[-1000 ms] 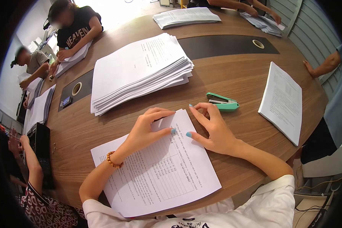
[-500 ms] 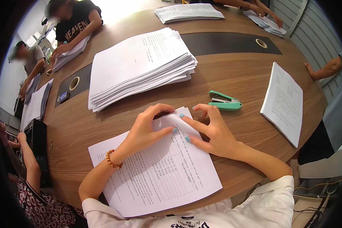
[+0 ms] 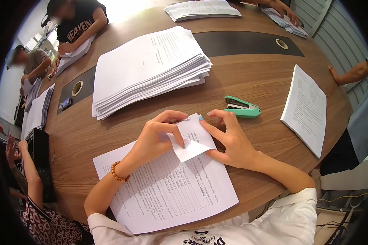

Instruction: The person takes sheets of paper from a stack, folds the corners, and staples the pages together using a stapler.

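Note:
Printed sheets (image 3: 151,196) lie in a small stack at the table's near edge, with a table grid and text on the top page. Their upper corner is turned over, and the blank underside of the folded corner (image 3: 188,150) shows. My left hand (image 3: 159,132) pinches this flap, thumb on its face and fingers curled behind the edge. My right hand (image 3: 231,141) grips the same corner from the other side, its index fingertip on the top edge and its thumb tip hidden by the flap. A green stapler (image 3: 243,111) lies just beyond my right hand.
A thick paper pile (image 3: 147,69) stands ahead, and a stapled-looking stack (image 3: 306,110) lies right. A black box (image 3: 41,163) is at left. Co-workers handle papers (image 3: 75,55) across the table; a person's hand (image 3: 335,75) rests on the right edge.
The sheet corner has been folded over toward me, so its blank underside now shows. My left thumb has moved down with it; my right thumb tip is now covered by the flap.

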{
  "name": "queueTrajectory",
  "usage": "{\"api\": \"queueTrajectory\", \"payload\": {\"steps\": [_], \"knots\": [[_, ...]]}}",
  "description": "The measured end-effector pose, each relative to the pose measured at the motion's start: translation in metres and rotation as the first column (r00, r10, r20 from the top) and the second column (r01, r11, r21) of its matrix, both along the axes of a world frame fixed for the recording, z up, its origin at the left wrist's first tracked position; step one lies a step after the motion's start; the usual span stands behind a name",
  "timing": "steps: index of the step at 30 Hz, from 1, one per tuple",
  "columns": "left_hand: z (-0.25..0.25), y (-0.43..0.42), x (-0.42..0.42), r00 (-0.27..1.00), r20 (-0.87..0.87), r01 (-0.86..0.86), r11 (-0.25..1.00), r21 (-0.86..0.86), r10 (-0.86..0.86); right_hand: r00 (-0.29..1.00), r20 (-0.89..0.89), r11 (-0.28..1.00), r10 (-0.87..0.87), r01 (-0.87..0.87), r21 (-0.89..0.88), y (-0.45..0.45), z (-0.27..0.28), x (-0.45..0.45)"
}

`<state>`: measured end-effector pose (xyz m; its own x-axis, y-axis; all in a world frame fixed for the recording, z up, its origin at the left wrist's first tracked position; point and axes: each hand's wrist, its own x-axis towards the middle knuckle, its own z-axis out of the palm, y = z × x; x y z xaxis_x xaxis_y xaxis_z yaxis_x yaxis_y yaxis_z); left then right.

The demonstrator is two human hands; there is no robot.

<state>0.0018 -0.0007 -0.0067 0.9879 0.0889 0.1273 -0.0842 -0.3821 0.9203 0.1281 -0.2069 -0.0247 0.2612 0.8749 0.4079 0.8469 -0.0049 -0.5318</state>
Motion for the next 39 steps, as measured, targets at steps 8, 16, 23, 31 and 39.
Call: {"api": "queueTrajectory", "payload": {"steps": [8, 16, 23, 31, 39], "knots": [[0.001, 0.0, -0.002, 1.0, 0.02, -0.008, 0.997, 0.081, 0.006, 0.999, 0.039, 0.999, 0.028, -0.029, 0.017, 0.0, 0.003, -0.002], [0.007, -0.008, -0.001, 0.992, 0.055, -0.117, 0.986, 0.117, 0.111, 0.999, 0.033, 0.999, 0.01, -0.011, 0.035, 0.002, 0.004, -0.004], [0.002, 0.0, -0.003, 0.999, 0.034, 0.002, 0.986, 0.168, -0.008, 0.999, 0.035, 1.0, 0.0, -0.001, 0.01, 0.001, 0.002, -0.001], [0.001, -0.001, -0.004, 0.999, 0.03, -0.045, 0.985, 0.164, 0.041, 0.997, 0.045, 0.998, 0.062, -0.062, 0.003, 0.0, -0.002, 0.0], [0.002, 0.0, -0.004, 0.999, 0.02, -0.047, 0.977, 0.21, 0.044, 0.996, 0.079, 0.999, -0.028, 0.029, -0.013, 0.001, 0.001, -0.001]]}}
